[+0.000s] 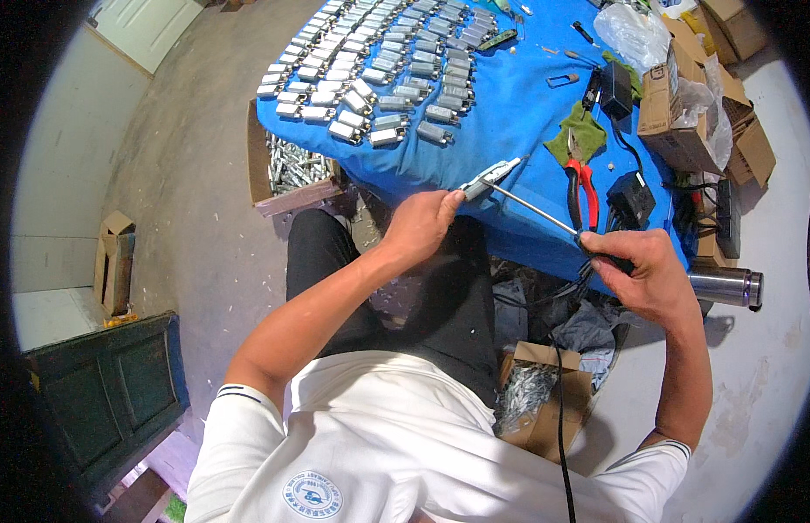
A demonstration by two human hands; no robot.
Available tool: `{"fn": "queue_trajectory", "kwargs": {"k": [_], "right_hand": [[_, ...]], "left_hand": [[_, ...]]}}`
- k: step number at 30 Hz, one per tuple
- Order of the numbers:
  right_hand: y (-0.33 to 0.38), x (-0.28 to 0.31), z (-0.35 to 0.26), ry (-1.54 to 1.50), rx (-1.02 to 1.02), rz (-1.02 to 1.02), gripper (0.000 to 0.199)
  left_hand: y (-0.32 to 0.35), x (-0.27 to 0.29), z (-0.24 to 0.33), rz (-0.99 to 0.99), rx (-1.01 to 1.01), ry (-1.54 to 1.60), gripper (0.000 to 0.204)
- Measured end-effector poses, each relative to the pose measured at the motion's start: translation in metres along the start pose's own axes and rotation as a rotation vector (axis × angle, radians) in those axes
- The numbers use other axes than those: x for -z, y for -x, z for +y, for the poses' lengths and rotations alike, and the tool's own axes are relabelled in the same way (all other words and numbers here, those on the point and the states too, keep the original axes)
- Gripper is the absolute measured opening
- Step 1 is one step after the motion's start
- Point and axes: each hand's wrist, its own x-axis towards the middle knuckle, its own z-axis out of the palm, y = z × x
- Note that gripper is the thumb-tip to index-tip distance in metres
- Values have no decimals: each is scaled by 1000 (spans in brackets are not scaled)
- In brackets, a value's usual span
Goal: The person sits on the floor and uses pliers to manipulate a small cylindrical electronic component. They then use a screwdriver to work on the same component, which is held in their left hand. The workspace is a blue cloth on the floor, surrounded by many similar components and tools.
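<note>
Head view: blue table (518,113) on a concrete floor, rows of small metal parts (379,70) upon it. Left hand (422,222) fingers closed around a metal part (490,179) at the table's near edge. Right hand (644,275) grips a corded tool (544,213), its thin rod tip touching that part. Red pliers (583,187) lie beside.

left hand (420,222) clenched, right hand (646,272) gripping

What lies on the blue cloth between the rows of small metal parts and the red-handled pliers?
In the head view, only bare blue cloth lies between the metal parts and the red-handled pliers.
</note>
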Motion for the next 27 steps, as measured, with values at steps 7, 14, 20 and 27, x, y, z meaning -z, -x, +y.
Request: {"fn": "queue_trajectory", "kwargs": {"k": [7,14,20,27], "right_hand": [[4,-5,35,-185,-79,13,25],[24,-40,75,-859,-582,7,34],[34,-39,35,-240,-171,188,25],[37,-38,6,-187,-132,156,26]], "left_hand": [[-2,2,-5,-25,26,37,51],[1,13,0,-11,-51,-88,53],[-4,16,-3,-17,-42,-126,55],[-5,13,1,-21,0,-81,57]]}}
